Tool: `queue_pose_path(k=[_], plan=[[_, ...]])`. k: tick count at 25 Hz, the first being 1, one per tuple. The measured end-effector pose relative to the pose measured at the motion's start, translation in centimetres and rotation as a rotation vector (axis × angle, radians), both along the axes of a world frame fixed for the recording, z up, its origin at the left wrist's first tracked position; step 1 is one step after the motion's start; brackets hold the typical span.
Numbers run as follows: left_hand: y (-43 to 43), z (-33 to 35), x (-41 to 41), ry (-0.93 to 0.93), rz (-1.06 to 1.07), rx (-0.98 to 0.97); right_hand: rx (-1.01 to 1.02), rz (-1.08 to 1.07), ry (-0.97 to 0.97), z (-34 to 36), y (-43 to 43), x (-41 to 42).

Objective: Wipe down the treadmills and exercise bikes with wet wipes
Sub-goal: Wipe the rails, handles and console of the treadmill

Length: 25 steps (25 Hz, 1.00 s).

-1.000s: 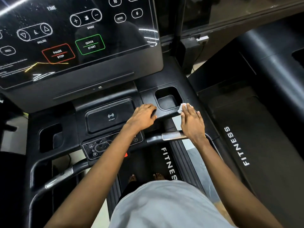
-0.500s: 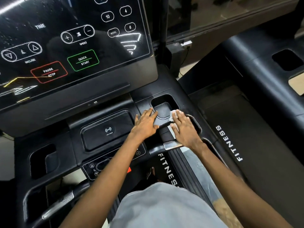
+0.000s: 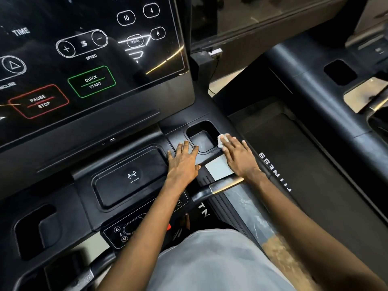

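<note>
I stand on a black treadmill whose console (image 3: 88, 59) shows lit touch buttons. My right hand (image 3: 239, 157) lies flat with straight fingers, pressing a white wet wipe (image 3: 221, 139) onto the right rim of the right cup holder (image 3: 202, 137). Only a corner of the wipe shows past my fingertips. My left hand (image 3: 183, 162) rests flat, fingers spread, on the black tray just left of that cup holder, holding nothing.
A wireless charging pad (image 3: 130, 177) sits left of my left hand, and a second cup holder (image 3: 35, 229) lies at the far left. A metal-tipped handlebar (image 3: 222, 185) runs under my right wrist. Another treadmill (image 3: 315, 106) stands to the right.
Both hands slid forward along the tray beside the right cup holder. The wipe moved with my right hand up along the holder's right rim. My head leaned closer to the console.
</note>
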<state>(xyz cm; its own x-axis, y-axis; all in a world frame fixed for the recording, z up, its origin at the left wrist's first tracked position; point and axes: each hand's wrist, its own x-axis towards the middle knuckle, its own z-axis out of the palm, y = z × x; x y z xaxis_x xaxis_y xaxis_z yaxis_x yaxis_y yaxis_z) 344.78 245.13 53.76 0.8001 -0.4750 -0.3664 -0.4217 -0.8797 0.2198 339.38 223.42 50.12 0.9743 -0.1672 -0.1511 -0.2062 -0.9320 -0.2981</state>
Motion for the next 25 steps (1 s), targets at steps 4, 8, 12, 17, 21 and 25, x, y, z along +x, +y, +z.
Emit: queue_pose_path(k=[4,8,12,17,21,25], plan=[[-0.6,-0.3,0.0,-0.018,-0.039,-0.017,0.004,-0.005,0.017,-0.4,1.1,0.2],[-2.4,-1.1,0.1,-0.062,-0.105,-0.045,-0.028,-0.064,0.025,-0.7,-0.6,0.8],[-4.4,-1.9,-0.8,-0.050,-0.002,-0.094,0.021,-0.032,0.047,-1.0,-2.5,2.1],[-5.6,-2.6,-2.6,-0.128,0.119,-0.122,0.147,0.067,0.042,-1.3,-3.1,5.0],[-5.8,-2.8,-2.7,-0.146,0.175,-0.170,0.171,0.162,0.077,-1.7,-5.5,3.6],[-6.2,-3.2,-2.8,-0.162,0.219,-0.173,0.200,0.171,0.102,-1.5,-5.3,9.6]])
